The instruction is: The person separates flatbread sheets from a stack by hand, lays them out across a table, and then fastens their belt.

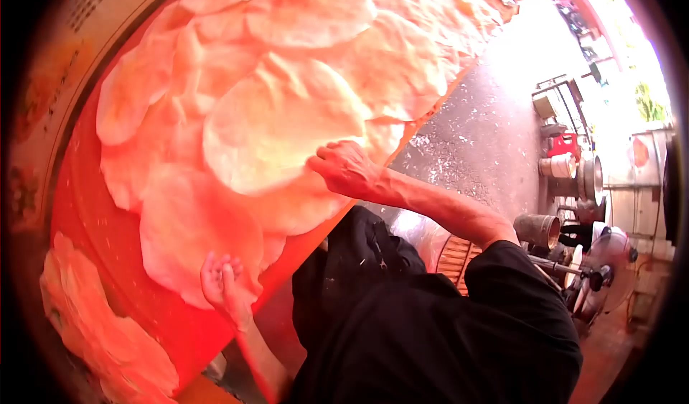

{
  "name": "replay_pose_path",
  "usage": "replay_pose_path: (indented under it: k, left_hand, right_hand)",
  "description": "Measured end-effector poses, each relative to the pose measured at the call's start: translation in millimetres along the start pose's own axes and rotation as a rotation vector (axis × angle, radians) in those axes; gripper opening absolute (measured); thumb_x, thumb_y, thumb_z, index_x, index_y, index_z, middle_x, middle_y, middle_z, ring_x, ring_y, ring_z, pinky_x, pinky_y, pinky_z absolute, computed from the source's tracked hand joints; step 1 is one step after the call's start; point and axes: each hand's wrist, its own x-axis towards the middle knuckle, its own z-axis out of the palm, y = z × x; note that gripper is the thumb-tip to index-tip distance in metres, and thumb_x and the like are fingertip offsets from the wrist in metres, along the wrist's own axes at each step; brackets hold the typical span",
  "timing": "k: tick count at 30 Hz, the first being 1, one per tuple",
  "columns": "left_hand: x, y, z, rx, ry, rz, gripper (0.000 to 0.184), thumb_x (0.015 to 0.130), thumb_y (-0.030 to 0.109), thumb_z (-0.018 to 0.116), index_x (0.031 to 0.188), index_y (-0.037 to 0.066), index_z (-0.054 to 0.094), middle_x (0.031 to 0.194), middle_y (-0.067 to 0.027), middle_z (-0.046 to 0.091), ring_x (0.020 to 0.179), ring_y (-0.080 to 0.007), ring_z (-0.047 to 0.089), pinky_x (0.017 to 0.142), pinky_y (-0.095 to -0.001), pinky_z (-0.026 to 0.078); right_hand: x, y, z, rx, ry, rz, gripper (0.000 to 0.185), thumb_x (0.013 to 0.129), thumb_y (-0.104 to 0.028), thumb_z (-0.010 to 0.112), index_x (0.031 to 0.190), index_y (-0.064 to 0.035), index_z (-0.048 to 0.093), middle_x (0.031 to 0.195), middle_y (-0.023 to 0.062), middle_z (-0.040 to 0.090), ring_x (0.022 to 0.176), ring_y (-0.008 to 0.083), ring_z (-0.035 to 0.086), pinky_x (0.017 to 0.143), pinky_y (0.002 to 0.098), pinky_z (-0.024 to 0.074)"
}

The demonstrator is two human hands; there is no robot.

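The pale round sheet point(276, 127) lies left of the nearer, curled right hand point(346, 168), grip unclear, beyond the half-open left hand point(225, 285).

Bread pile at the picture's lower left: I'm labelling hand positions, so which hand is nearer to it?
Left. The left hand is right of the bread pile in the picture, with a gap between; the right hand is farther off, up and right.

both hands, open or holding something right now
Left hand: partly curled; hold cannot be told.
Right hand: curled on a pale round sheet; grip cannot be told.
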Motion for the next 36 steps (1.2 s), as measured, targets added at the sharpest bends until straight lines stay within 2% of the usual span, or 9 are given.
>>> replay_pose_path:
  k: [5,7,9,11,17,23,28,32,36]
  left_hand:
    - [-7,-6,11,0.030,-0.028,0.006,0.038,0.093,0.002,0.055,0.129,-0.003,0.047,0.101,-0.0077,0.059,0.086,-0.0142,0.060,0.073,-0.0253,0.052]
    - [-12,-4,25,0.026,-0.042,0.029,0.035,0.093,0.001,0.053,0.128,-0.002,0.048,0.100,-0.0070,0.060,0.086,-0.0134,0.060,0.073,-0.0248,0.052]
    - [-18,-3,41,0.023,-0.049,0.029,0.036,0.092,0.000,0.053,0.128,-0.001,0.049,0.100,-0.0067,0.060,0.085,-0.0130,0.060,0.072,-0.0245,0.052]
    - [-22,-6,57,0.046,-0.083,0.036,0.036,0.092,0.000,0.053,0.128,-0.001,0.049,0.100,-0.0068,0.059,0.084,-0.0132,0.060,0.072,-0.0246,0.053]
    - [-33,13,145,0.053,-0.147,0.017,0.037,0.091,0.000,0.053,0.128,-0.003,0.048,0.101,-0.0089,0.059,0.085,-0.0161,0.062,0.073,-0.0266,0.055]
    - [-36,8,205,0.102,-0.212,0.072,0.040,0.090,0.000,0.054,0.129,-0.006,0.046,0.100,-0.0101,0.060,0.085,-0.0156,0.062,0.072,-0.0266,0.056]
    - [-37,8,251,0.133,-0.305,0.048,0.039,0.090,0.001,0.056,0.127,-0.007,0.047,0.100,-0.0099,0.060,0.085,-0.0141,0.061,0.073,-0.0249,0.055]
    - [-30,9,273,0.175,-0.384,0.025,0.040,0.090,0.003,0.057,0.127,-0.008,0.046,0.101,-0.0111,0.059,0.086,-0.0156,0.061,0.074,-0.0261,0.055]
    - [-20,29,305,0.176,-0.508,-0.027,0.044,0.089,0.003,0.058,0.130,-0.008,0.045,0.104,-0.0130,0.060,0.090,-0.0182,0.063,0.079,-0.0290,0.056]
  right_hand:
    - [42,21,-100,0.036,0.314,0.122,0.019,0.072,0.000,0.061,0.089,-0.0057,0.067,0.075,0.0088,0.065,0.068,0.0268,0.064,0.056,0.0378,0.0483]
    - [36,64,-129,0.785,0.441,0.213,0.020,0.078,0.001,0.060,0.094,-0.0046,0.070,0.080,0.0055,0.069,0.070,0.0164,0.066,0.058,0.0325,0.0507]
    - [38,109,-177,0.819,0.554,0.304,0.022,0.079,0.003,0.060,0.096,-0.0034,0.071,0.081,0.0028,0.070,0.071,0.0094,0.065,0.062,0.0290,0.0528]
    - [47,163,-230,0.159,0.641,0.277,0.018,0.079,-0.001,0.061,0.092,-0.0046,0.072,0.080,0.0060,0.071,0.070,0.0137,0.068,0.063,0.0284,0.0540]
    - [34,234,-337,-0.602,0.892,0.124,0.021,0.083,-0.015,0.065,0.102,-0.0102,0.070,0.085,0.0116,0.070,0.075,0.0219,0.068,0.075,0.0351,0.0530]
    - [-28,297,-264,-0.526,0.598,0.058,0.019,0.076,-0.005,0.058,0.090,-0.0141,0.068,0.073,0.0093,0.060,0.064,0.0280,0.060,0.053,0.0422,0.0465]
    - [-123,278,-117,-0.336,-0.060,0.478,0.030,0.070,-0.001,0.062,0.100,-0.0030,0.060,0.087,0.0167,0.058,0.086,0.0384,0.058,0.070,0.0516,0.0467]
    - [-191,202,-93,-0.010,0.220,0.445,0.045,0.070,0.001,0.058,0.115,-0.0038,0.057,0.124,0.0202,0.053,0.121,0.0385,0.048,0.097,0.0485,0.0410]
    - [-267,160,-50,0.097,0.234,0.734,0.038,0.075,-0.003,0.063,0.113,-0.0032,0.061,0.108,0.0197,0.060,0.103,0.0378,0.058,0.085,0.0461,0.0479]
